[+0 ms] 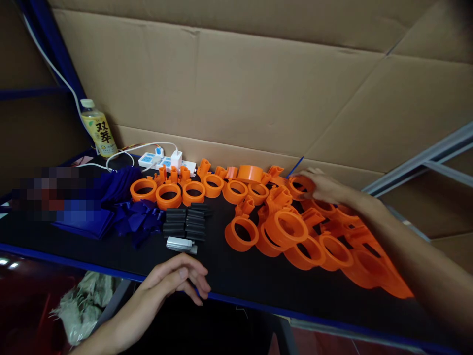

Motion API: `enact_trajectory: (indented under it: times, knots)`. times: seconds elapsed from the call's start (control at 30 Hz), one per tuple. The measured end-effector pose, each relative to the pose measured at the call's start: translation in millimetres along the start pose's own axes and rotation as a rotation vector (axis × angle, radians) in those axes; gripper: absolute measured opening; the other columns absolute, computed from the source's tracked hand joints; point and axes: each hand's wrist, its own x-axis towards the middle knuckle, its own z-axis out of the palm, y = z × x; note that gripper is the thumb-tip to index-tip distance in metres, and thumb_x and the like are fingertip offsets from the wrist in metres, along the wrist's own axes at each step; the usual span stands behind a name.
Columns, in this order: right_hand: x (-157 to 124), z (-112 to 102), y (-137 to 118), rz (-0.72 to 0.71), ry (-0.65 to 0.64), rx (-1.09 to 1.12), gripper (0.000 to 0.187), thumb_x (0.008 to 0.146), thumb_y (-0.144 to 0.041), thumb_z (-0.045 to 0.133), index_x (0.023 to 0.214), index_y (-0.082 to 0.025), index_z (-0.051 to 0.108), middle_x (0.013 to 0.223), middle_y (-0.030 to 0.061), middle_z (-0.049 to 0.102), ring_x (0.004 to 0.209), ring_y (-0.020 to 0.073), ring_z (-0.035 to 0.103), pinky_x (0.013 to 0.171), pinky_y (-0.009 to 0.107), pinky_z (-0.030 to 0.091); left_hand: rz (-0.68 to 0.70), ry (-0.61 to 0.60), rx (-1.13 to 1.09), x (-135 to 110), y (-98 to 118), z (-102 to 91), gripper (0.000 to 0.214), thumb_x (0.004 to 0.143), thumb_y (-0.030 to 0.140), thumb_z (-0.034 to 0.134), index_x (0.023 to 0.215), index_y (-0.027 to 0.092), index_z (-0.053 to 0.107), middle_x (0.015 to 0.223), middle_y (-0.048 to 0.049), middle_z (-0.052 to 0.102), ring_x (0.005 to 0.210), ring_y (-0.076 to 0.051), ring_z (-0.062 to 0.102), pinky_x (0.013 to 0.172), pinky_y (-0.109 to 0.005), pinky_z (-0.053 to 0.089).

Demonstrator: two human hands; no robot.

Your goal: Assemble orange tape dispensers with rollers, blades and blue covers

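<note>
My left hand (177, 278) hovers at the front edge of the black table, fingers loosely curved and apart, with nothing in it. Nearest to it lies a silver stapler-like metal piece (181, 244), whose kind is hard to make out. At the back right, my right hand (321, 186) has its fingers closed on the rim of an orange plastic ring with a clip (301, 186). Many similar orange ring pieces (286, 227) are heaped below and left of that hand. Several more orange rings (169, 196) stand in a row toward the back.
Black tubes or grips (185, 222) lie mid-table beside blue plastic pieces (138, 217). A white power strip (168, 161) with plugs and cables sits against the cardboard wall (221, 84). A yellow-labelled drink bottle (99, 128) stands at the back left. Metal shelving (424, 158) borders the right.
</note>
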Motion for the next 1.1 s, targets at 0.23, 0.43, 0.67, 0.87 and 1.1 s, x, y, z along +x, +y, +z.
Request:
enact_trajectory:
  times: [0.23, 0.43, 0.67, 0.87, 1.1]
  knots:
    - [-21, -46, 0, 0.033, 0.131, -0.020, 0.057, 0.086, -0.025, 0.073, 0.138, -0.007, 0.058, 0.132, 0.0222, 0.056, 0.121, 0.0260, 0.053, 0.105, 0.035, 0.039, -0.016, 0.033, 0.061, -3, 6, 6.7, 0.035, 0.104, 0.035, 0.044, 0.112, 0.014, 0.071, 0.101, -0.0147, 0.073, 0.093, -0.027, 0.068, 0.088, -0.044, 0.051]
    - [-75, -77, -78, -0.004, 0.397, 0.333, 0.070, 0.078, -0.037, 0.083, 0.141, -0.022, 0.055, 0.134, 0.0137, 0.060, 0.114, 0.0234, 0.063, 0.100, 0.036, 0.050, 0.021, 0.021, 0.043, -4, 6, 8.3, 0.034, 0.102, 0.035, 0.048, 0.121, 0.017, 0.070, 0.112, -0.0165, 0.073, 0.100, -0.030, 0.068, 0.092, -0.047, 0.051]
    - [-168, -42, -249, -0.305, 0.124, 0.773, 0.079, 0.069, -0.049, 0.089, 0.138, -0.037, 0.053, 0.134, 0.0075, 0.062, 0.120, 0.0283, 0.065, 0.096, 0.040, 0.061, 0.176, 0.053, -0.080, -9, 5, 11.2, 0.057, 0.097, 0.045, 0.060, 0.150, 0.029, 0.051, 0.159, -0.0123, 0.047, 0.147, -0.037, 0.040, 0.118, -0.054, 0.035]
    - [-186, 8, -310, -0.428, -0.076, 1.035, 0.067, 0.088, -0.046, 0.074, 0.147, -0.036, 0.044, 0.140, 0.0053, 0.062, 0.125, 0.0215, 0.063, 0.105, 0.036, 0.056, 0.161, 0.270, -0.248, -4, 3, 12.4, 0.040, 0.097, 0.042, 0.060, 0.132, 0.023, 0.064, 0.149, -0.0160, 0.058, 0.110, -0.035, 0.072, 0.091, -0.048, 0.060]
    - [-151, 34, -326, -0.289, 0.281, 0.694, 0.035, 0.102, -0.020, 0.049, 0.135, -0.026, 0.056, 0.131, 0.0067, 0.067, 0.120, 0.0243, 0.062, 0.100, 0.044, 0.055, 0.133, 0.513, -0.183, -4, 8, -0.3, 0.036, 0.093, 0.042, 0.064, 0.113, 0.012, 0.070, 0.062, -0.0044, 0.071, 0.054, -0.020, 0.069, 0.064, -0.035, 0.063]
